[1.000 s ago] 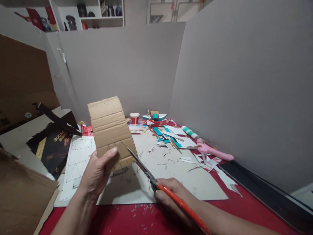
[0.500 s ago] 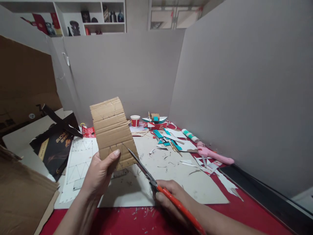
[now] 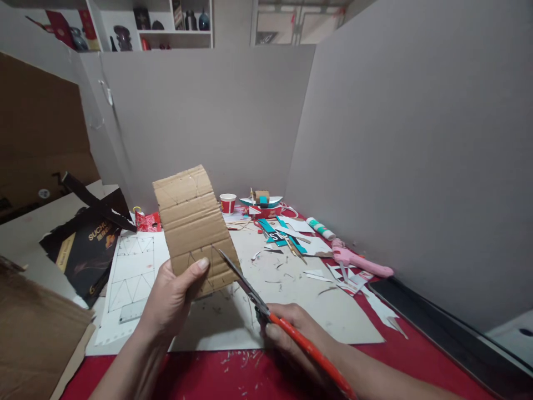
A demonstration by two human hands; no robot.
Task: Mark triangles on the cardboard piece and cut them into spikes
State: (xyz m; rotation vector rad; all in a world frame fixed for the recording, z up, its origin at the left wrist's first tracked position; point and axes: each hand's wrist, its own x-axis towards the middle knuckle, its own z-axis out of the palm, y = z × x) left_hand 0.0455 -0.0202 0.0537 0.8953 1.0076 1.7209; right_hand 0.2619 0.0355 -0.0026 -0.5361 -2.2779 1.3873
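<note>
My left hand (image 3: 170, 297) grips the lower left edge of a curved piece of corrugated cardboard (image 3: 191, 219), its thumb flat on the front. Pencilled zigzag lines and dots mark the cardboard near its top and bottom. Scissors (image 3: 297, 336) with red handles are in my right hand (image 3: 291, 333), fingers wrapped round them. One blade lies across the front of the cardboard at its lower right edge, the tip near a drawn line; the other blade is hidden behind it. Below and left lies a paper sheet (image 3: 135, 261) with similar zigzag drawings, a clear ruler (image 3: 131, 312) on it.
A white board (image 3: 316, 316) strewn with scraps covers part of the red table (image 3: 233, 375). Rightward are a pink glue gun (image 3: 362, 261), a green-and-white roll (image 3: 320, 228) and paper offcuts. A paper cup (image 3: 227, 204) and model boat (image 3: 261, 201) stand behind. Cardboard (image 3: 37, 322) rises at left.
The cardboard's lower part and the scissors have shifted slightly right and the blade tip now sits a little farther right. The background has moved slightly left and up in view.
</note>
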